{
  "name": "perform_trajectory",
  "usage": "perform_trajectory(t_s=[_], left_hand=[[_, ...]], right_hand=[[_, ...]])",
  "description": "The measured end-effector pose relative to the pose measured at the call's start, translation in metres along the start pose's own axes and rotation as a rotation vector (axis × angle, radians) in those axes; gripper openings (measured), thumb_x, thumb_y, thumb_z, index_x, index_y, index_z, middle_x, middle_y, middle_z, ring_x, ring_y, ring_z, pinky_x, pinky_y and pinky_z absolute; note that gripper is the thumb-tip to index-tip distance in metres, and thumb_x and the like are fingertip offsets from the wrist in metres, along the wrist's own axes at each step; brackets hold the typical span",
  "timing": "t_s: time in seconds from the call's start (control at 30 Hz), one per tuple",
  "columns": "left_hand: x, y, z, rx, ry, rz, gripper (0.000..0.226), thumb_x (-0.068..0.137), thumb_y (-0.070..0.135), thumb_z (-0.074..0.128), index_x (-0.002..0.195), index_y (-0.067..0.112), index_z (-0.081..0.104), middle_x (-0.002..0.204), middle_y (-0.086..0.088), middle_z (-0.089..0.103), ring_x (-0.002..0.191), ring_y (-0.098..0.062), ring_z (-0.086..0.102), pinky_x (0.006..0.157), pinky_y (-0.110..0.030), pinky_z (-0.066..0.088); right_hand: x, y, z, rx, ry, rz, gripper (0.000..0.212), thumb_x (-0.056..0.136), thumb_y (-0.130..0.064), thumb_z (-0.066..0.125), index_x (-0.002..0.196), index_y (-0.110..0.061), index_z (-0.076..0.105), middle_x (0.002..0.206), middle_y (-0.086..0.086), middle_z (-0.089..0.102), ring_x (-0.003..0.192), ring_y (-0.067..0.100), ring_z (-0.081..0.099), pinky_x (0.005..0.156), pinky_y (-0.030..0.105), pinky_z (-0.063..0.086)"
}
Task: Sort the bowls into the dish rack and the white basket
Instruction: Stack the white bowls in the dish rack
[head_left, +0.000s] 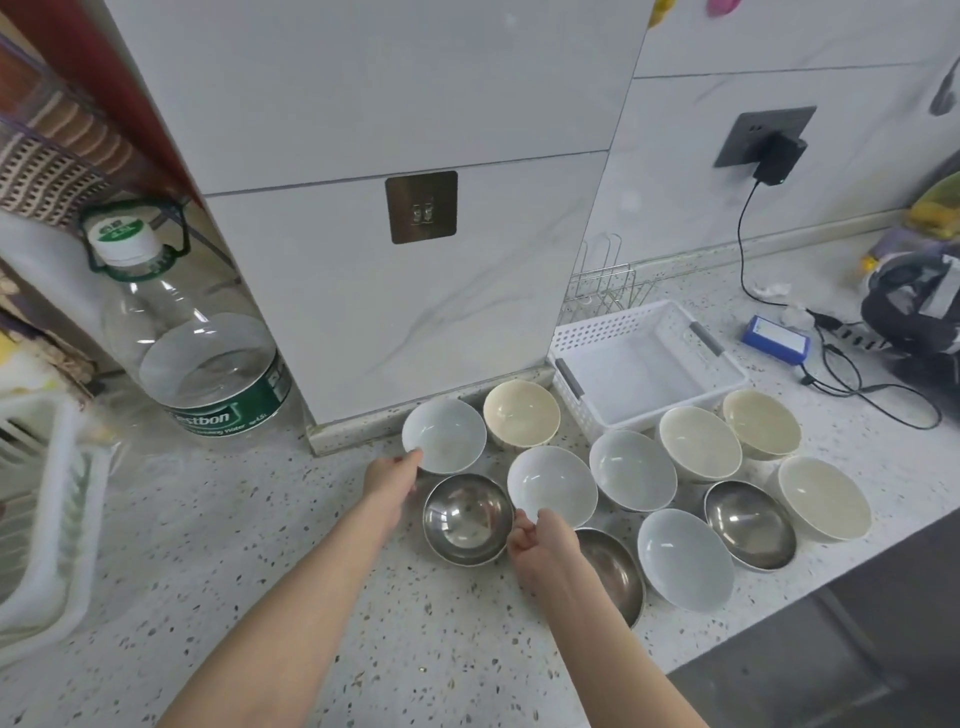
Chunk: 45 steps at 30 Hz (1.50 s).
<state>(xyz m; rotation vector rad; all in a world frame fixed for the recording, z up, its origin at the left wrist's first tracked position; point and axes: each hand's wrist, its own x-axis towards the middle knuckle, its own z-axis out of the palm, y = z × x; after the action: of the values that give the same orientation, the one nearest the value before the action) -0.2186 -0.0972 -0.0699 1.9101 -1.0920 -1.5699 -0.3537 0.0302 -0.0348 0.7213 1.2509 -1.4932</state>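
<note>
Bowls crowd the speckled bench (270, 571) in a loose cluster, white, cream and steel mixed together, so each has to be picked out by kind. Both hands are at work: the left hand (392, 475) pinches the near rim of the far-left white bowl (444, 434), thumb over the edge, while the right hand (535, 535) pinches the near rim of the middle white bowl (551, 486), fingers curled beneath. Taking two alike at once suggests the whites go to one place. The white basket (647, 366) sits just behind the cluster, holding nothing visible; the dish rack (49, 519) stands well apart at the left edge.
</note>
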Motion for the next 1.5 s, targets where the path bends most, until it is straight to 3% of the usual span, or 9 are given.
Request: perform_trajectory(t_s=[0.07, 0.27, 0.47, 0.7, 1.03, 1.17, 1.3, 1.5], left_hand=[[0.005, 0.001, 0.004, -0.012, -0.011, -0.020, 0.027, 0.093, 0.026, 0.061, 0.075, 0.006, 0.061, 0.062, -0.007, 0.052, 0.055, -0.018, 0.044, 0.053, -0.026, 0.034], [0.014, 0.002, 0.009, 0.066, -0.031, 0.002, 0.012, 0.088, 0.008, 0.055, 0.080, 0.002, 0.063, 0.062, -0.009, 0.056, 0.053, -0.018, 0.046, 0.052, -0.025, 0.037], [0.006, 0.004, -0.005, 0.025, 0.004, 0.037, 0.016, 0.086, 0.006, 0.054, 0.072, 0.007, 0.061, 0.065, -0.009, 0.068, 0.027, -0.002, 0.043, 0.036, -0.018, 0.031], [-0.019, -0.001, -0.039, -0.059, 0.055, 0.081, 0.013, 0.084, 0.008, 0.054, 0.079, 0.006, 0.066, 0.070, -0.010, 0.075, 0.041, -0.010, 0.029, 0.039, -0.020, 0.025], [-0.082, -0.006, -0.096, -0.291, 0.139, 0.135, 0.015, 0.088, 0.008, 0.054, 0.082, 0.003, 0.067, 0.074, -0.011, 0.076, 0.035, -0.005, 0.030, 0.032, -0.015, 0.023], [-0.099, -0.005, -0.126, -0.364, 0.145, 0.151, 0.016, 0.090, 0.011, 0.054, 0.085, 0.003, 0.067, 0.074, -0.011, 0.077, 0.036, -0.006, 0.032, 0.033, -0.016, 0.025], [-0.113, -0.009, -0.164, -0.425, 0.150, 0.194, 0.020, 0.091, 0.015, 0.053, 0.083, 0.002, 0.067, 0.077, -0.013, 0.077, 0.044, -0.010, 0.032, 0.040, -0.022, 0.024], [-0.125, -0.032, -0.246, -0.504, 0.201, 0.231, 0.021, 0.092, 0.019, 0.055, 0.084, 0.003, 0.066, 0.077, -0.015, 0.076, 0.044, -0.010, 0.031, 0.042, -0.021, 0.024]], right_hand=[[0.004, 0.000, 0.005, 0.039, 0.069, 0.021, 0.031, 0.092, 0.010, 0.025, 0.110, -0.003, 0.047, 0.076, 0.017, 0.053, 0.018, 0.007, 0.029, 0.026, 0.009, 0.019], [0.002, 0.005, 0.008, 0.021, 0.152, 0.034, 0.022, 0.091, 0.009, 0.032, 0.079, 0.000, 0.047, 0.071, 0.012, 0.059, 0.020, 0.005, 0.032, 0.027, 0.010, 0.023], [-0.012, 0.001, 0.008, -0.010, 0.145, -0.034, 0.018, 0.093, 0.000, 0.038, 0.081, 0.001, 0.051, 0.075, 0.015, 0.064, 0.021, 0.005, 0.031, 0.028, 0.011, 0.023], [-0.042, 0.007, -0.007, -0.114, 0.157, -0.125, 0.012, 0.085, -0.003, 0.046, 0.080, -0.002, 0.057, 0.069, 0.007, 0.071, 0.027, 0.007, 0.033, 0.031, 0.012, 0.028], [-0.075, 0.017, -0.012, -0.393, 0.045, -0.382, 0.013, 0.082, -0.006, 0.058, 0.070, -0.003, 0.060, 0.052, 0.004, 0.069, 0.035, 0.008, 0.033, 0.034, 0.019, 0.029], [-0.088, 0.033, -0.004, -0.510, -0.050, -0.484, 0.021, 0.082, -0.007, 0.060, 0.062, -0.002, 0.064, 0.060, 0.011, 0.068, 0.045, 0.012, 0.039, 0.046, 0.025, 0.032], [-0.102, 0.057, 0.008, -0.606, -0.119, -0.607, 0.026, 0.079, -0.007, 0.061, 0.053, -0.004, 0.063, 0.054, 0.006, 0.063, 0.053, 0.016, 0.045, 0.052, 0.028, 0.034], [-0.129, 0.118, 0.033, -0.741, -0.225, -0.738, 0.031, 0.076, -0.009, 0.060, 0.045, -0.005, 0.056, 0.042, -0.002, 0.051, 0.046, 0.014, 0.036, 0.046, 0.024, 0.029]])
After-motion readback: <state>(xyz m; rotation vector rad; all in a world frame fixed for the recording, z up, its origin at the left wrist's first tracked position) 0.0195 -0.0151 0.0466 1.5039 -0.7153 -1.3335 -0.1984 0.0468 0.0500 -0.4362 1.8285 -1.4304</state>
